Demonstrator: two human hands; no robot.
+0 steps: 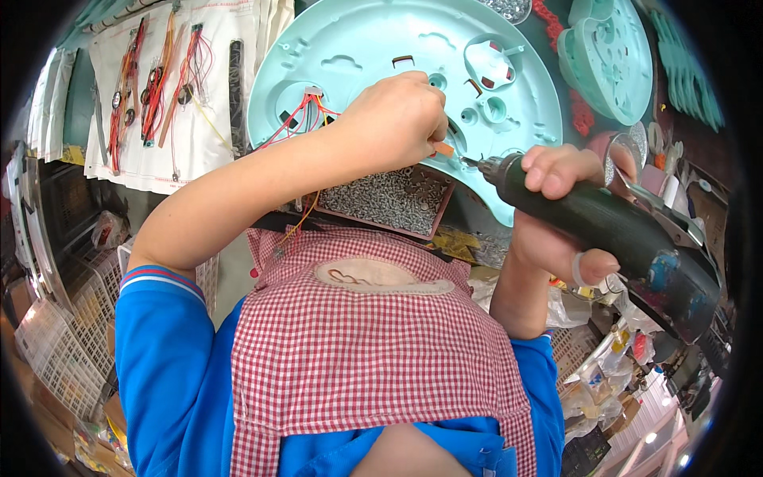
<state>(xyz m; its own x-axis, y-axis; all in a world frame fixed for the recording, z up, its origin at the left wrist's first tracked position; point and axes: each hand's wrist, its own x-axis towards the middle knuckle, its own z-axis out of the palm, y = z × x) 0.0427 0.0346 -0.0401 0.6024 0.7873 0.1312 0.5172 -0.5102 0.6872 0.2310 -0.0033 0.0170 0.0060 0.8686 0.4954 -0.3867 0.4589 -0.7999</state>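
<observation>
Power screwdriver [612, 230] at plastic shell [362, 32]
Right hand [548, 238] grasps screwdriver; left hand [401, 115], over shell, curls, its hold unclear.

Left hand [401, 119] curled inward; right hand [542, 237] gripping, thumb [598, 265] extended.

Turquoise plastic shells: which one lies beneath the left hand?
The large turquoise plastic shell, top centre, under the left hand; no hand covers the upper right shell.

Power driver [612, 226] within right fingers [555, 183]: smooth, slight sheen. Beyond left fingers [435, 127]: smooth teal plastic shell [358, 44]. Below them: shiny metal screws [381, 203], matt cloth apron [358, 350].
</observation>
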